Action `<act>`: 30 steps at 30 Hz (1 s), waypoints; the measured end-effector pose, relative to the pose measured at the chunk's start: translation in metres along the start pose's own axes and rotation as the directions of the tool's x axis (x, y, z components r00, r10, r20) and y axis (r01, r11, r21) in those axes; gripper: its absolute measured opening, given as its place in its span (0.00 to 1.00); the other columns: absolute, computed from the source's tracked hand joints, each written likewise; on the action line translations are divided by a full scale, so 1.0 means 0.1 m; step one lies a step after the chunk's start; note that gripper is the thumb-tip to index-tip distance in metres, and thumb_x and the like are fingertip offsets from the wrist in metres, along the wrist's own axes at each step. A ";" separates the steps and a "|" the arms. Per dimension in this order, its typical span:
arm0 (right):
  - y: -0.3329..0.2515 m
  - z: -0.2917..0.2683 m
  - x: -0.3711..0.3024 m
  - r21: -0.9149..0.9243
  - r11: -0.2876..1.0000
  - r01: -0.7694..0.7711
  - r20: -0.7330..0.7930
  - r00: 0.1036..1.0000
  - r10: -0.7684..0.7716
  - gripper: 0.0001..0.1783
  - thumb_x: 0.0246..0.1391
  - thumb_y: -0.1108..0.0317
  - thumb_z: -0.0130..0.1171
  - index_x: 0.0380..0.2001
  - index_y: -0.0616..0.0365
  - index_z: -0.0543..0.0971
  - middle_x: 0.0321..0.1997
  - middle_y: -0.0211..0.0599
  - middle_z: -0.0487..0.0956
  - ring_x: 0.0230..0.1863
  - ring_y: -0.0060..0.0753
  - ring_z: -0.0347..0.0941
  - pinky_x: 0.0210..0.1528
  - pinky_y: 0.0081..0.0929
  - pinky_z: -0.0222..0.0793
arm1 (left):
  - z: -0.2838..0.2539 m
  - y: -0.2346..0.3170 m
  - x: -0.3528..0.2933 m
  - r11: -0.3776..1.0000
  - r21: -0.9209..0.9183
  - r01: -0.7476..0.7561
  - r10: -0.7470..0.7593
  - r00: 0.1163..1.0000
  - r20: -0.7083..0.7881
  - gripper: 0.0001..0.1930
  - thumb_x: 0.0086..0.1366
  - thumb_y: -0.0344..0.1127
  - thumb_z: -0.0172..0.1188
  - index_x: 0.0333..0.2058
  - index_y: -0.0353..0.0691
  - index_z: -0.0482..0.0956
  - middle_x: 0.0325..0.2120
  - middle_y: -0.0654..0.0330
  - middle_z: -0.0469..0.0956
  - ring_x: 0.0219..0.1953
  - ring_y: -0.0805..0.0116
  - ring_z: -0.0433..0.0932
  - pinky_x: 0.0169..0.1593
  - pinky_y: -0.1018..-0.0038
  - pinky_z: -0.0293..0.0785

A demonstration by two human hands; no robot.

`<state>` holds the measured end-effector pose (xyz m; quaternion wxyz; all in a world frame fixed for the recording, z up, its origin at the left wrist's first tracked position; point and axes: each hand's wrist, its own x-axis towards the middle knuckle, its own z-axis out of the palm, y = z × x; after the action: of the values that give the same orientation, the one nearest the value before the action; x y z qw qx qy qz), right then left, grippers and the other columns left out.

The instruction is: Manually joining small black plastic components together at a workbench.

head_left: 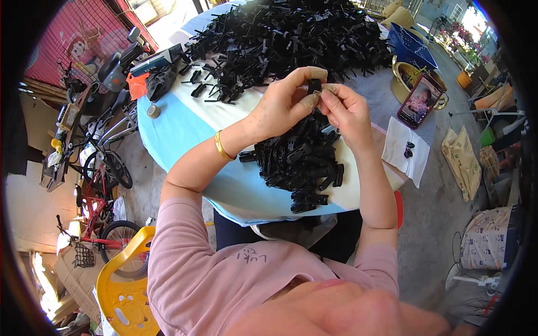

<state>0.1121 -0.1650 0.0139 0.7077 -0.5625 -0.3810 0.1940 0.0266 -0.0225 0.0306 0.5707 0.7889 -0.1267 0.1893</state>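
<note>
Over the table's middle, my left hand [280,103] pinches a small black plastic piece [314,85] between a thumb and forefinger wrapped in tan tape. My right hand [346,112] meets it from the other side, thumb and fingertips closed at the piece's near end; the fingers hide part of it. Just below both hands lies a heap of black clip-like plastic parts [294,159], reaching toward the table's near edge. Beyond them spreads a much larger pile of thin black parts [297,42], with several loose ones at its left side.
A phone [419,102] leans against a gold-coloured pot [400,84] at right. Small dark pieces lie on white paper [397,143] nearby. An orange bag [136,85] and a small round lid [153,111] sit at the table's left. A yellow chair [120,285] and bicycles [103,235] stand left.
</note>
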 end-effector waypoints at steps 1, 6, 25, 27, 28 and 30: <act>-0.01 0.00 0.00 0.001 1.000 0.000 0.001 1.000 0.000 0.08 0.56 0.69 0.50 0.36 0.62 0.74 0.21 0.26 0.70 0.15 0.07 0.54 0.15 0.06 0.46 | -0.01 0.00 0.01 0.999 -0.031 -0.012 0.012 1.000 0.004 0.17 0.61 0.21 0.46 0.50 0.31 0.61 0.46 0.54 0.68 0.43 0.71 0.72 0.48 0.75 0.71; -0.01 0.04 -0.02 0.014 1.000 0.001 -0.022 1.000 -0.001 0.08 0.56 0.69 0.50 0.35 0.62 0.74 0.20 0.26 0.70 0.14 0.07 0.53 0.14 0.07 0.45 | -0.03 -0.02 0.02 0.995 -0.102 -0.014 0.014 1.000 -0.004 0.16 0.60 0.20 0.47 0.48 0.32 0.62 0.45 0.54 0.69 0.43 0.73 0.71 0.47 0.76 0.70; 0.18 -0.48 0.23 -0.646 0.762 0.050 -0.186 0.958 -0.220 0.10 0.50 0.66 0.58 0.31 0.63 0.78 0.25 0.30 0.77 0.27 0.15 0.70 0.30 0.16 0.65 | -0.14 0.17 0.03 0.830 0.521 -0.200 0.081 0.967 0.242 0.19 0.55 0.29 0.58 0.46 0.36 0.70 0.39 0.55 0.75 0.39 0.68 0.75 0.43 0.75 0.69; 0.26 -0.41 0.26 -0.728 0.685 -0.024 -0.173 0.974 -0.149 0.10 0.47 0.68 0.58 0.32 0.62 0.77 0.28 0.36 0.79 0.31 0.24 0.74 0.34 0.22 0.68 | -0.17 0.20 0.02 0.795 0.554 -0.247 0.007 0.917 0.399 0.20 0.57 0.32 0.57 0.48 0.35 0.68 0.42 0.54 0.74 0.44 0.66 0.73 0.47 0.73 0.68; 0.31 -0.32 0.27 -0.772 0.632 0.066 -0.086 0.975 -0.206 0.10 0.46 0.67 0.58 0.32 0.59 0.77 0.28 0.41 0.78 0.30 0.35 0.75 0.33 0.27 0.69 | -0.15 0.27 -0.04 0.973 0.203 -0.109 0.032 0.937 0.349 0.23 0.57 0.40 0.57 0.49 0.33 0.68 0.44 0.51 0.72 0.48 0.64 0.71 0.51 0.70 0.65; 0.41 -0.26 0.28 -0.827 0.540 0.157 0.006 0.963 -0.271 0.10 0.44 0.66 0.57 0.32 0.56 0.77 0.28 0.46 0.77 0.32 0.47 0.74 0.34 0.34 0.69 | -0.03 0.51 -0.21 0.805 -0.573 0.158 0.052 0.942 0.332 0.35 0.55 0.54 0.56 0.51 0.29 0.65 0.47 0.45 0.69 0.53 0.62 0.66 0.55 0.67 0.60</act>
<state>0.1557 -0.1501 -0.0180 0.4055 -0.7860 -0.4487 -0.1281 -0.0132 -0.0363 0.0653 0.7632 0.5954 -0.2509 -0.0112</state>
